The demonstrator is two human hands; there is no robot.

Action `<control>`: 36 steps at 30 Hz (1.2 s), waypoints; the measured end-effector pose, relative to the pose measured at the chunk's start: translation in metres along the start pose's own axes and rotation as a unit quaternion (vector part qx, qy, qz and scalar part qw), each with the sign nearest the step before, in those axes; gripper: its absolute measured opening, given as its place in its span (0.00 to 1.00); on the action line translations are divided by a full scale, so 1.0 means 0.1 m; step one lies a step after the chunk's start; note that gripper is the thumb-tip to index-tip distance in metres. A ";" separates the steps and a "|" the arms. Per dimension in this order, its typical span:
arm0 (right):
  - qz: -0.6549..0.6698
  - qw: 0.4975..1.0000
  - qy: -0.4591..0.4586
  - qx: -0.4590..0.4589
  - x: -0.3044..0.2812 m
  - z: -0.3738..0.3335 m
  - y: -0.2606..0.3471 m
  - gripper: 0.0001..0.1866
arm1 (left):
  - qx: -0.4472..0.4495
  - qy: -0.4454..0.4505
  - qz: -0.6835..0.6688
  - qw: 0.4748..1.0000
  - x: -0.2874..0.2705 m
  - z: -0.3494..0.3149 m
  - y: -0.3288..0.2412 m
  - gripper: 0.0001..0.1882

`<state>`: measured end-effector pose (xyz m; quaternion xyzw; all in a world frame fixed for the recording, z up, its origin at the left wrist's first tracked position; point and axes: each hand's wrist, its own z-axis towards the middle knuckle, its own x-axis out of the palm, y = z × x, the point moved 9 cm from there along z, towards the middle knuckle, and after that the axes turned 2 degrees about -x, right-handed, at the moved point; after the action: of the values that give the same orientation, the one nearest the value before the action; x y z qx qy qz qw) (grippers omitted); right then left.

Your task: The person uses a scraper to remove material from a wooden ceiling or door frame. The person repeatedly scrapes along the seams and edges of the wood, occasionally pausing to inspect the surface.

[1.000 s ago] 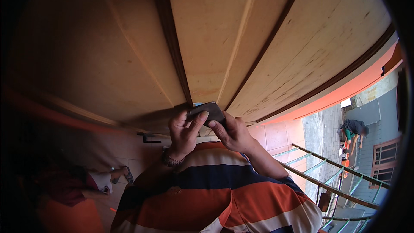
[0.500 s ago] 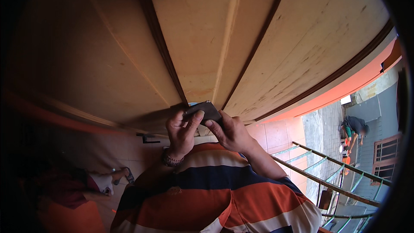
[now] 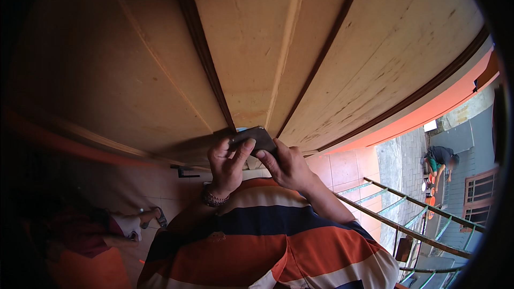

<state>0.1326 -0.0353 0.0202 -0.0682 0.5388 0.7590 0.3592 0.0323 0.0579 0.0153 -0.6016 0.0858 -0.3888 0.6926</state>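
A dark, flat, roughly rectangular piece (image 3: pixel 258 137) is between my hands in front of my chest; I cannot make out its exact kind. My left hand (image 3: pixel 226 170) closes on its left end, thumb laid on the upper face. From the other side my right hand (image 3: pixel 290 167) grips the right end, thumb on the lower edge. Both sets of fingers are partly hidden behind the piece. Just beyond it rises a light wooden panelled surface (image 3: pixel 251 75) with dark strips; I cannot tell whether the piece touches it. A small pale blue patch shows behind the piece.
At right stands a metal ladder-like frame (image 3: pixel 412 230). Outside, a person (image 3: pixel 441 156) bends over beside several red and white containers (image 3: pixel 430 201). In the dim left, another person in maroon (image 3: pixel 88 235) is near the tiled floor (image 3: pixel 342 165). A dark handle-like bar (image 3: pixel 184 173) juts out at left.
My hands and the dark piece stay nearly in place, both thumbs still on it. The wooden panels and surroundings have shifted very slightly in view.
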 end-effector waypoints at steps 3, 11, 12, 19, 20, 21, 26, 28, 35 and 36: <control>0.005 1.000 0.003 0.002 -0.01 0.02 -0.01 0.18 | 0.004 -0.004 -0.003 1.000 -0.02 0.00 0.04 0.09; 0.023 1.000 0.009 0.008 0.02 -0.03 -0.05 0.17 | -0.003 -0.006 -0.014 1.000 -0.01 -0.06 0.06 0.09; 0.017 1.000 0.009 -0.002 0.02 -0.03 -0.03 0.17 | 0.002 -0.007 -0.010 1.000 0.00 -0.07 0.03 0.09; -0.020 0.999 0.020 -0.013 -0.03 0.08 0.05 0.16 | 0.008 -0.004 0.004 1.000 -0.01 0.01 -0.08 0.09; -0.023 0.999 0.026 -0.011 -0.04 0.09 0.07 0.17 | 0.006 0.031 0.017 0.999 0.00 0.03 -0.10 0.09; -0.013 0.999 0.052 0.008 0.01 0.04 0.03 0.17 | 0.003 0.066 0.029 0.997 -0.03 0.00 -0.09 0.10; -0.024 0.990 0.139 0.017 0.19 -0.26 -0.10 0.16 | 0.043 0.129 0.159 0.978 0.10 -0.09 -0.28 0.10; -0.047 0.986 0.162 0.012 0.25 -0.34 -0.05 0.16 | 0.020 0.129 0.222 0.966 -0.01 -0.13 -0.20 0.08; -0.020 0.976 0.182 0.117 0.19 -0.61 -0.16 0.14 | -0.072 0.073 0.342 0.934 -0.55 -0.17 -0.16 0.11; -0.020 0.975 0.182 0.125 0.20 -0.64 -0.17 0.14 | -0.079 0.110 0.372 0.918 -0.58 -0.18 -0.10 0.11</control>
<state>0.1099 -0.0786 -0.0291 -0.1709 0.6844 0.6529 0.2760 -0.0220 0.0810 -0.0011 -0.5323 0.4091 -0.1590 0.7239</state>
